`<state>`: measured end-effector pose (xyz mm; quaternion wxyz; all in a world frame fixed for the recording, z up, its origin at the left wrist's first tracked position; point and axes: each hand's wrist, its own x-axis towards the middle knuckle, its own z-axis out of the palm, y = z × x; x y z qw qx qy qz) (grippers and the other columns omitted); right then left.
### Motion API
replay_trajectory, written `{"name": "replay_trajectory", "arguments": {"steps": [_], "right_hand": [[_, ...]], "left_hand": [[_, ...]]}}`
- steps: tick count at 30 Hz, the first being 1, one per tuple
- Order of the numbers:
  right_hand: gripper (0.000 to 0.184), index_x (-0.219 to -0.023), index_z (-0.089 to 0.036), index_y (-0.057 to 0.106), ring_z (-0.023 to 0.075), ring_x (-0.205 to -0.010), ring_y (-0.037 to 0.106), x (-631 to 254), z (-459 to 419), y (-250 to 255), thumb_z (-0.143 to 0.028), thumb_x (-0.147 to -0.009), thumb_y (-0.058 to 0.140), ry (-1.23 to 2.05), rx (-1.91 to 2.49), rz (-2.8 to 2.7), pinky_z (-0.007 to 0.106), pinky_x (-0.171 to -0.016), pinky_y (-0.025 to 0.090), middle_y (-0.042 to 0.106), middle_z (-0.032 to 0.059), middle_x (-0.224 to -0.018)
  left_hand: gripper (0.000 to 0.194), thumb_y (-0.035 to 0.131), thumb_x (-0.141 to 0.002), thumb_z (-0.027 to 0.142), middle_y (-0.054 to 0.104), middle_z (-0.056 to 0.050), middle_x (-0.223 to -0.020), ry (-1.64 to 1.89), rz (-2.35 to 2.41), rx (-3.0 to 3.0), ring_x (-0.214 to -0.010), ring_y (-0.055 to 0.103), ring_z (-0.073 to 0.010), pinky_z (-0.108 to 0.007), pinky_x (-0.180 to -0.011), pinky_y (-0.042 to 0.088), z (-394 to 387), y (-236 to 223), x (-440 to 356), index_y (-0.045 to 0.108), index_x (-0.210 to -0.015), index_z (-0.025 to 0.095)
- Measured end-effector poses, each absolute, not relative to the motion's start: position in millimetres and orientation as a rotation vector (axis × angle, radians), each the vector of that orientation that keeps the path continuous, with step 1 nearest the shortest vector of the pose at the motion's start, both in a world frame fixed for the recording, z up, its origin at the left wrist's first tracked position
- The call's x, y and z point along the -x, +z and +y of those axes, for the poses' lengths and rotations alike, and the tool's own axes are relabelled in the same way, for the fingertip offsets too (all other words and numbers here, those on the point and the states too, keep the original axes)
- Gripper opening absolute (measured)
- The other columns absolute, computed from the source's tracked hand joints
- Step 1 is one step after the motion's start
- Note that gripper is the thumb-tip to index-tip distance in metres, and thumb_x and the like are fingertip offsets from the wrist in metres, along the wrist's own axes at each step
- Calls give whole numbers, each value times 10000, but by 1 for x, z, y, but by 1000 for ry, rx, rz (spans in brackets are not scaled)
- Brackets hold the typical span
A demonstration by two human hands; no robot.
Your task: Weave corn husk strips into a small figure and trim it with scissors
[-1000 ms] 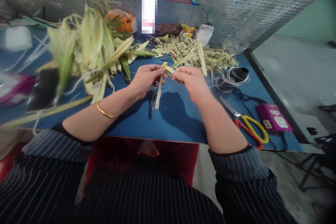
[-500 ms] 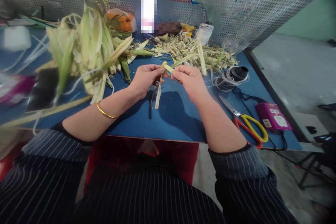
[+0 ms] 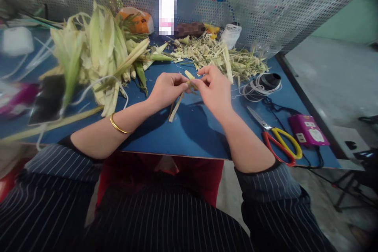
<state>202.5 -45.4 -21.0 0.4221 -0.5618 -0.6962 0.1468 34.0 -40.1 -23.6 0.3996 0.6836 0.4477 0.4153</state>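
Above the middle of the blue table, my left hand [image 3: 165,91] is closed in a pinch on narrow, pale strips of corn husk [image 3: 176,108]. Their ends hang below its fingers. My right hand [image 3: 215,92] meets it from the right, its thumb pressed at the same husk strips near the left fingertips and its index finger bent above. A short, pale yellow husk end sticks up between the two hands. How the strips cross is hidden by the fingers.
A heap of corn husks [image 3: 102,43] lies at the left, with shredded husk [image 3: 206,53] behind my hands. To the right are a black cone with white cord [image 3: 260,88], scissors [image 3: 273,132] and a purple power socket [image 3: 308,130]. Perforated metal [image 3: 251,4] stands behind.
My right hand has shifted slightly up and its index finger has lifted. The husk end between the hands now points upward instead of lying across. The hanging ends swing left.
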Motion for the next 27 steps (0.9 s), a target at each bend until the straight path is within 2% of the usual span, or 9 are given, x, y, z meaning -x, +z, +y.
{"name": "replay_trajectory", "arguments": {"steps": [2,7,12,16,18,22,27], "right_hand": [[206,-958,-193,662,139,-603,541,-204,-43,-20,-371,-857,642,480,1405,-1750,301,-630,417,625,-17,-646],[320,-671,-159,668,92,-503,418,-208,-42,-13,-418,-851,610,848,1449,-1720,271,-528,328,515,-26,-515],[181,-621,-163,633,83,-536,444,-208,-43,-11,-276,-745,703,921,1409,-1638,260,-556,359,550,-33,-557],[295,-602,-194,522,69,-462,432,-205,-41,-14,-308,-854,622,957,1299,-1471,249,-517,371,499,-46,-514],[342,-638,-208,487,71,-457,477,-203,-39,-15,-399,-907,580,980,1254,-1400,240,-505,385,509,-46,-532],[386,-736,-230,471,94,-552,617,-203,-36,-17,-565,-916,539,1016,1149,-1306,223,-522,440,555,-45,-611],[396,-785,-242,480,126,-696,700,-204,-35,-19,-615,-899,545,997,937,-1271,243,-608,526,628,-30,-694]], "left_hand": [[163,617,-792,207,719,-20,-655,995,1112,-1846,-573,606,-99,-208,-577,438,-41,-24,-34,758,-747,136],[150,632,-782,198,733,-25,-670,884,1042,-1899,-576,627,-106,-214,-588,450,-42,-24,-33,767,-735,152],[155,673,-786,241,734,-45,-661,782,1001,-1867,-565,631,-114,-219,-577,456,-43,-24,-32,773,-701,159],[157,677,-788,243,734,-63,-660,671,973,-1789,-536,609,-110,-214,-516,424,-43,-24,-33,789,-735,148],[157,685,-785,244,730,-73,-653,620,940,-1736,-519,590,-104,-212,-500,417,-44,-23,-33,790,-733,140],[144,711,-762,242,722,-75,-644,532,894,-1666,-502,560,-92,-205,-485,409,-48,-17,-34,782,-704,131],[146,725,-743,237,714,-64,-635,479,898,-1631,-478,519,-75,-210,-488,422,-49,-11,-33,761,-654,127]]}}
